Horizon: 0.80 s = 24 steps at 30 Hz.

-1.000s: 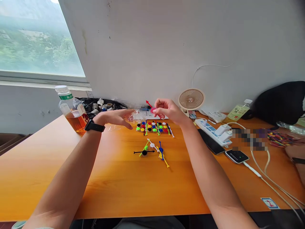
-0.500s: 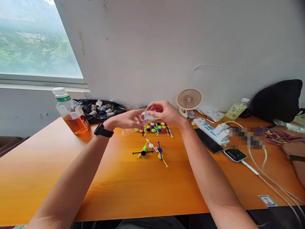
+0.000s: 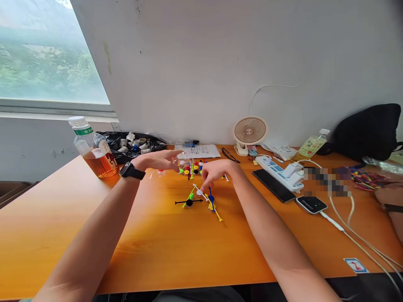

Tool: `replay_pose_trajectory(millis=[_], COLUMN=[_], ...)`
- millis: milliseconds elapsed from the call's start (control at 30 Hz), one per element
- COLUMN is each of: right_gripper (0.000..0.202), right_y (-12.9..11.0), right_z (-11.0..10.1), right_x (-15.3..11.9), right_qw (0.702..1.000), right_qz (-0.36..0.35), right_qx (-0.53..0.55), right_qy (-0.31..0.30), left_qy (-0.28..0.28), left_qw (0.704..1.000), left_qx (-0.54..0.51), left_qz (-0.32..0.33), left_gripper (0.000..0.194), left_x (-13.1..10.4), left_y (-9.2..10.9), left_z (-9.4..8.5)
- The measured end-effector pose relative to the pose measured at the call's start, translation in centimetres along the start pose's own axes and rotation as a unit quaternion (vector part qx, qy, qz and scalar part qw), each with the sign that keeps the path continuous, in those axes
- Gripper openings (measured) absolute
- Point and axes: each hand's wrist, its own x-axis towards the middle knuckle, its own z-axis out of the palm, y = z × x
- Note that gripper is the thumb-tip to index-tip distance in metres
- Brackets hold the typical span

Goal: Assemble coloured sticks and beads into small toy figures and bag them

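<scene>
5 arrow spinners (image 3: 189, 203) lie loose on the table (image 3: 157, 235), outside the clear bag (image 3: 185, 157); with the white spinner (image 3: 199, 193) as landmark, the green spinner (image 3: 192, 196) is just to its left, the black spinner (image 3: 189, 203) in front and left, the blue spinner (image 3: 211, 199) just to its right, the yellow spinner (image 3: 212, 206) in front and right; these look like the part left to do; beyond the white spinner, coloured discs (image 3: 195, 167) with arrows sit grouped, perhaps a finished batch, though the right hand (image 3: 216, 171) hides some and their count cannot be told; beyond and left of the white spinner, the left hand (image 3: 155, 159) has thumb and fingers spread wide at the clear bag; whether they pinch its film cannot be told; 1 red piece (image 3: 161, 171) shows in or behind that film, which suggests an early stage, with perhaps 1 piece done against 5 left; the right hand points down at the white spinner, thumb and index fairly narrow, fingertip on or just above its disc; whether it grips anything cannot be told.
</scene>
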Motion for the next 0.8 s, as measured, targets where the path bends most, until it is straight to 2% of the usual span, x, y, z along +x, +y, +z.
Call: replay_pose_trajectory(millis=[67, 133, 267, 433, 567, 633, 700, 800], right_gripper=[0.05, 0.042, 0.029, 0.029, 0.031, 0.032, 0.034, 0.037], right_y=[-0.7, -1.2, -1.2, -0.1, 1.0, 1.6, 2.2, 2.7], right_z=[0.6, 1.0, 1.1, 0.2, -1.0, -1.6, -2.0, -2.4], right_x=[1.1, 1.8, 2.1, 0.8, -1.7, -3.1, -4.4, -5.7], right_qw=[0.999, 0.999, 0.999, 1.0, 0.996, 0.99, 0.973, 0.925], right_qz=[-0.002, -0.002, 0.003, -0.011, -0.022, -0.048, -0.073, -0.086], right_qx=[-0.019, -0.022, -0.029, -0.004, 0.065, 0.091, 0.116, 0.154], right_qy=[-0.026, -0.044, -0.039, 0.025, 0.05, 0.096, 0.186, 0.337], left_qy=[-0.009, -0.009, -0.002, 0.018, 0.015, 0.015, 0.016, 0.015], left_qw=[1.0, 1.0, 1.0, 0.999, 0.999, 0.998, 0.997, 0.995], left_qx=[0.001, -0.001, 0.001, 0.004, -0.02, -0.037, -0.051, -0.064], left_qz=[-0.01, -0.011, 0.0, 0.03, 0.039, 0.047, 0.063, 0.073], left_gripper=[0.103, 0.104, 0.099, 0.089, 0.093, 0.095, 0.093, 0.09], left_x=[0.0, -0.1, -0.3, -0.7, -0.9, -1.0, -1.0, -1.0], left_y=[0.1, 0.2, 0.0, -0.3, -0.5, -0.5, -0.5, -0.5], left_z=[0.0, 0.0, -0.2, -0.7, -0.9, -1.0, -1.0, -1.0])
